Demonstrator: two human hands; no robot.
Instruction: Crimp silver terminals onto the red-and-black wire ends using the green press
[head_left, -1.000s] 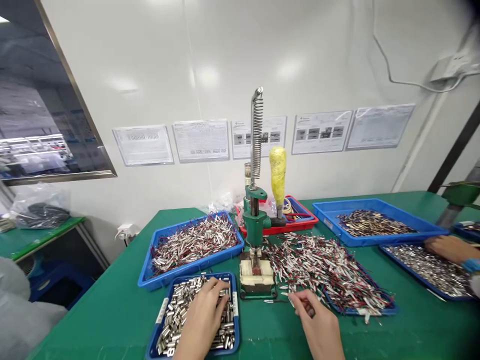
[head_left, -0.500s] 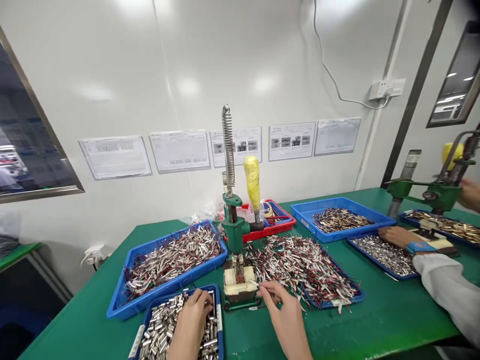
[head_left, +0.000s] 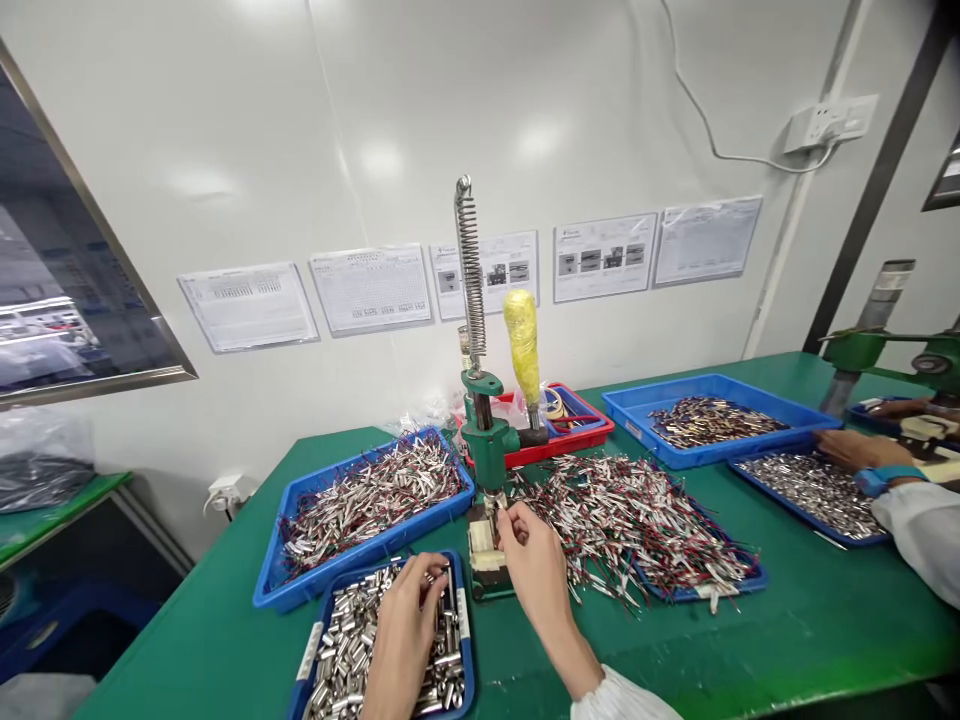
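The fingers of my right hand (head_left: 534, 555) are pinched together at the working end of a green hand press (head_left: 489, 450), just over its base (head_left: 482, 545); the tips are partly hidden, so I cannot tell whether a piece is between them. My left hand (head_left: 401, 620) reaches over a blue tray (head_left: 466, 660) of shiny metal cylinders (head_left: 346, 645), thumb and forefinger curled close to each other near its right rim, and I cannot tell whether they grip one.

The press stands upright between my trays, with a coil spring (head_left: 470, 280) rising from it and a yellow-wrapped handle (head_left: 523, 345) on its right. To its left, a larger blue tray (head_left: 367, 550) holds white strips with red and dark wires (head_left: 382, 490). To its right, more wired strips (head_left: 637, 525) are heaped, some spilling onto the green counter (head_left: 592, 660).

Behind the press sits a red tray (head_left: 581, 440). Farther right, a blue tray holds brass-coloured pieces (head_left: 709, 422); in front of it, a co-worker's hand (head_left: 844, 450) touches a tray of small silver parts (head_left: 810, 490). Paper sheets (head_left: 251, 308) hang along the wall.
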